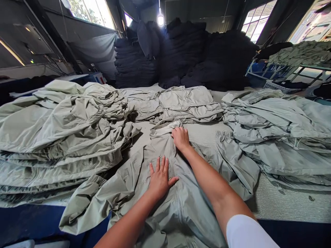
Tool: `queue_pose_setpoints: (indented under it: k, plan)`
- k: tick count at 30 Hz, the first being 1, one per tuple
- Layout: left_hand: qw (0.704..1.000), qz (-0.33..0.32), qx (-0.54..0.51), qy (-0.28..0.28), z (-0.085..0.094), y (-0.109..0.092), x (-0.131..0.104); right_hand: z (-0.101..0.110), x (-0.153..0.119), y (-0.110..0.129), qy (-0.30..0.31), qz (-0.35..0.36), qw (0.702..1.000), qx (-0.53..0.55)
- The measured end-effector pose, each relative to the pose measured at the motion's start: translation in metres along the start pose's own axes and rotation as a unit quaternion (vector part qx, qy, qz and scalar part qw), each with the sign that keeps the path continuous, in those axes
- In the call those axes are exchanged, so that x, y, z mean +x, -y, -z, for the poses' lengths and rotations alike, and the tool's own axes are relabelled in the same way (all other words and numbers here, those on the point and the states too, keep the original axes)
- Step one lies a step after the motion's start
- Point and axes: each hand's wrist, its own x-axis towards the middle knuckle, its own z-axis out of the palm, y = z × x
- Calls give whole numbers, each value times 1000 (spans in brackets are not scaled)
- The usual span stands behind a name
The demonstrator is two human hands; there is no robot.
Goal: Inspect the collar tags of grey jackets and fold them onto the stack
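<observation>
A grey-green zip jacket lies front up before me, its sleeves spread to both sides and its collar pointing away. Down its middle runs a zipper. My left hand rests flat on the chest, left of the zipper, with fingers spread. At the base of the collar, by the top of the zipper, my right hand is closed on the jacket with bent fingers. Whether it pinches the zipper pull or only the cloth is hidden.
Piles of similar jackets stand at the left and right. More folded jackets lie beyond the collar on the pale table. Tall stacks of dark clothing rise behind. A lit bulb hangs above.
</observation>
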Motion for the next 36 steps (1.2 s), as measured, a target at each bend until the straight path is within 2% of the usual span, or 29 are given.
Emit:
queue_pose_setpoints:
  k: [2,4,6,8,10,12,13,15,21,23,25,26,28,33,35,36]
  plan:
    - [1000,-3,-1,17,4,0,-2,5,11,-1,-8,-61,998,16]
    - [999,-7,0,43,11,6,-11,3,-5,-4,12,-82,996,27]
    - [998,-4,11,60,18,18,-24,-5,-45,-8,49,-70,996,28]
    - [997,17,26,69,24,36,-36,-18,-97,-17,108,-42,993,22]
    - [996,38,37,77,29,55,-40,-30,-143,-29,158,-30,987,17]
    - [995,40,38,85,32,68,-30,-39,-166,-42,161,-25,987,12]
    - [995,35,36,87,32,72,-20,-43,-167,-48,153,-28,988,9]
    - [995,27,30,88,30,76,10,-49,-149,-61,139,-46,989,0]
    - [996,15,-4,86,21,91,114,-58,-45,-94,156,-109,982,2]
    - [996,12,-14,92,24,96,136,-53,-22,-97,170,-124,978,6]
    - [994,23,-20,109,30,95,144,-46,-13,-92,192,-146,971,5]
    - [992,31,-22,119,33,92,141,-42,-14,-86,205,-157,966,1]
    - [991,38,-22,127,36,82,121,-36,-32,-71,210,-160,965,-4]
    - [993,-54,-41,95,31,52,30,-42,-133,-32,151,-68,985,41]
    - [992,-54,-47,100,30,46,10,-45,-162,-24,139,-57,988,37]
    - [993,-42,-46,103,29,45,8,-45,-167,-22,134,-60,989,31]
